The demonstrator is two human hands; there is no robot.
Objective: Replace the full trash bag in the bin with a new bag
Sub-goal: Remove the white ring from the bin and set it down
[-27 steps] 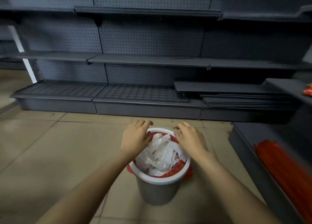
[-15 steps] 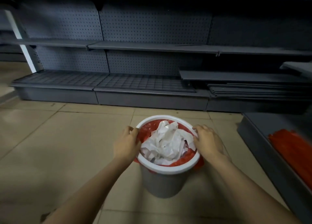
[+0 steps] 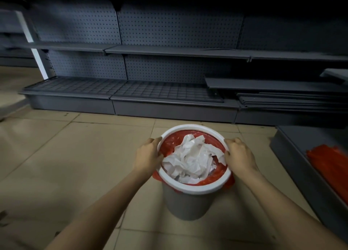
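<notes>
A white upright post (image 3: 34,48) stands at the far left against the dark grey pegboard shelving (image 3: 169,33), whose bottom wire-grid deck (image 3: 116,88) runs along the beige tiled floor (image 3: 62,155).

The left hand (image 3: 147,156) grips the left side of the white rim ring (image 3: 194,187) that sits on top of the grey bin (image 3: 185,204); its fingers curl over the ring's outer edge and the thumb lies on the inner side.

The bin stands upright on the floor at centre, in front of the shelving. A red trash bag (image 3: 211,142) lines it, with its edge folded out and showing below the ring on both sides. Crumpled white paper (image 3: 190,159) fills the bag nearly to the rim.

The right hand (image 3: 239,155) grips the ring's right side in the same way, fingers curled over the outer edge, thumb toward the inside, touching the paper's edge.

Loose grey shelf boards (image 3: 282,99) lie stacked on the deck to the right. At the far right, a bundle of red-orange bags (image 3: 331,166) lies on a low grey shelf base (image 3: 293,155), well apart from the bin.
</notes>
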